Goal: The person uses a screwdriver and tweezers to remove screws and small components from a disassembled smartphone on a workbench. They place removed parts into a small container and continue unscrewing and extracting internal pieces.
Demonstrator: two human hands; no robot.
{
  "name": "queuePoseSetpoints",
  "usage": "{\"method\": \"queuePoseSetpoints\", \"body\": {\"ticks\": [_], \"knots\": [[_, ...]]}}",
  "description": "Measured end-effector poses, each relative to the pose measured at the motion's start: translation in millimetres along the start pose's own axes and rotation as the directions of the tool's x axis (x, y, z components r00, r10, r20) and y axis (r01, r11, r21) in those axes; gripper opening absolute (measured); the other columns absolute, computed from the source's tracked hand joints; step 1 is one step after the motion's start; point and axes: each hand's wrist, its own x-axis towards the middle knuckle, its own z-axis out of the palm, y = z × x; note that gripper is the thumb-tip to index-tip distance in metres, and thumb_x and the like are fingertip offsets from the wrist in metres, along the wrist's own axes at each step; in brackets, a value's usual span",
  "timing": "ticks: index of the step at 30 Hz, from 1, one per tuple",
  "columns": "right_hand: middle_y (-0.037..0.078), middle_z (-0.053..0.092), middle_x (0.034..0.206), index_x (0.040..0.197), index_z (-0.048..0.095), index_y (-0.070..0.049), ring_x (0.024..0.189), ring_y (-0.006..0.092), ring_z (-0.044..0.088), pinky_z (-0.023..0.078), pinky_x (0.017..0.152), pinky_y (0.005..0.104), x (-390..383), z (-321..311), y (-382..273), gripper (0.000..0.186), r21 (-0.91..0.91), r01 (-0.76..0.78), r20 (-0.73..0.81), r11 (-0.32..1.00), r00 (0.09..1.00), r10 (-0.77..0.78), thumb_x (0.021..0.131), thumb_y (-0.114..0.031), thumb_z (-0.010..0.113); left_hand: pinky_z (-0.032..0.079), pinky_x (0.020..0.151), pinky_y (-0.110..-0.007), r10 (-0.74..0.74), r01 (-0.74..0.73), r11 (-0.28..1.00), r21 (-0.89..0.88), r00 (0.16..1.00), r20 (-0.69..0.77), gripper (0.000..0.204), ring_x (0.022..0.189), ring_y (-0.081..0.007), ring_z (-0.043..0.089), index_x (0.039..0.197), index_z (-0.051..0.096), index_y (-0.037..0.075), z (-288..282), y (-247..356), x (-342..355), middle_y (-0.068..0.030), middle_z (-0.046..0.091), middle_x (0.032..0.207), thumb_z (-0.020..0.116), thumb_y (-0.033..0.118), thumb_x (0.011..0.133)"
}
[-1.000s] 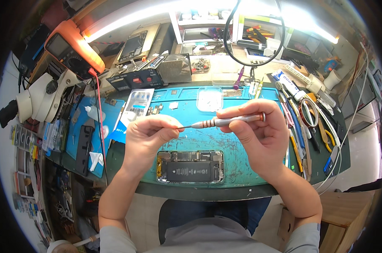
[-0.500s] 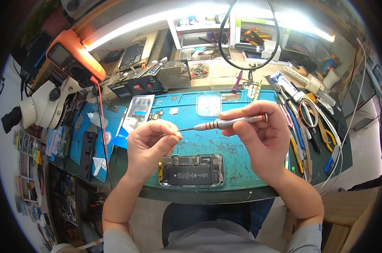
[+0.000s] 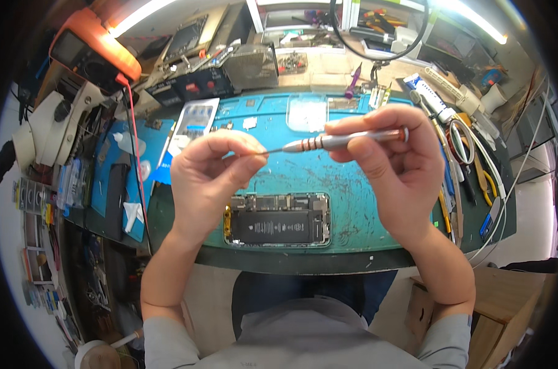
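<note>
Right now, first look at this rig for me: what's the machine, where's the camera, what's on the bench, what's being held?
There's no machine: these are a person's two bare hands, seen from above by a fisheye camera worn on the head, so straight edges bend near the rim.

The right hand has its grip around the handle of a silver screwdriver. The left hand pinches the end of its thin shaft, hiding the tip.

Nearer the body, an opened phone with a dark battery showing lies on a blue-green mat. Beyond it sits a clear plastic box; an orange multimeter is at upper left, and yellow-handled pliers lie at right.
</note>
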Motion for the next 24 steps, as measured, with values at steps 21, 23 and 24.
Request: {"method": "queuePoseSetpoints", "body": {"ticks": [21,23,24], "knots": [[0.027,0.070,0.124,0.129,0.048,-0.001,0.110,0.0292,0.074,0.066,0.090,0.0364,2.6,-3.8,1.8,0.029,-0.044,0.105,0.148,0.993,0.984,-0.098,0.105,-0.003,0.064,0.052,0.067,-0.020,-0.096,0.095,0.995,-0.019,0.995,-0.041,0.016,0.081,-0.0071,0.067,0.108,0.073,-0.003,-0.6,2.4,-2.2,-0.0101,0.077,0.100,0.080,0.000,0.093],[0.027,0.071,0.123,0.129,0.048,-0.001,0.110,0.0292,0.074,0.066,0.090,0.0368,2.0,-4.7,1.9,0.030,-0.037,0.099,0.147,0.994,0.985,-0.093,0.105,-0.003,0.064,0.053,0.067,-0.020,-0.099,0.099,0.995,-0.009,0.994,-0.045,0.016,0.081,-0.0071,0.067,0.108,0.073,-0.003,0.5,2.0,-2.8,-0.0103,0.077,0.100,0.080,0.001,0.094],[0.027,0.071,0.123,0.129,0.048,-0.001,0.110,0.0291,0.074,0.066,0.090,0.0369,1.2,-3.5,2.1,0.030,-0.028,0.094,0.141,0.995,0.986,-0.089,0.105,-0.004,0.064,0.053,0.067,-0.020,-0.101,0.101,0.995,-0.005,0.994,-0.046,0.016,0.081,-0.0071,0.067,0.108,0.073,-0.003,1.0,1.9,-2.9,-0.0104,0.077,0.100,0.080,0.001,0.094]]}}
